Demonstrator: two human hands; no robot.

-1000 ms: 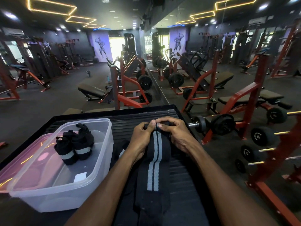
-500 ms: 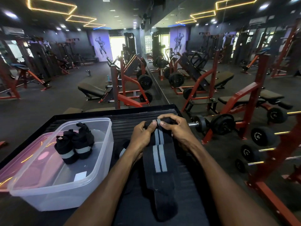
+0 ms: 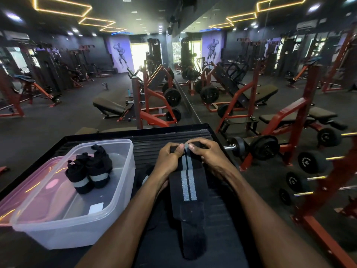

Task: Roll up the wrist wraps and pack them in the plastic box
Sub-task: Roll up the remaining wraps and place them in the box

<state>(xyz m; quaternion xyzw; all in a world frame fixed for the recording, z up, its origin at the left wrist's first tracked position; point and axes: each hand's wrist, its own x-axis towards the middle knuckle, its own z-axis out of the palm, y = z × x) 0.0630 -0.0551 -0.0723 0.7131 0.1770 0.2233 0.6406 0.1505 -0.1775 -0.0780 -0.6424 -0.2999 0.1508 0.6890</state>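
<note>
A black wrist wrap [image 3: 188, 192] with two grey stripes lies lengthwise on the black ribbed table top [image 3: 146, 146]. Its far end is rolled into a small coil. My left hand [image 3: 169, 158] and my right hand [image 3: 205, 152] both pinch that coil, thumbs meeting on top. To the left stands a clear plastic box [image 3: 116, 192] with two rolled wraps [image 3: 89, 169] inside. Another wrap [image 3: 144, 177] lies partly hidden under my left forearm.
A pink-tinted lid [image 3: 21, 198] lies under the box at the left. Right of the table stand a red rack [image 3: 286, 136] and several dumbbells [image 3: 309, 162]. Benches and weight machines fill the gym floor beyond the table's far edge.
The roll at the far end has grown and the flat tail of the wrap has been drawn up the table, away from the near edge. Both hands stayed on the coil.
</note>
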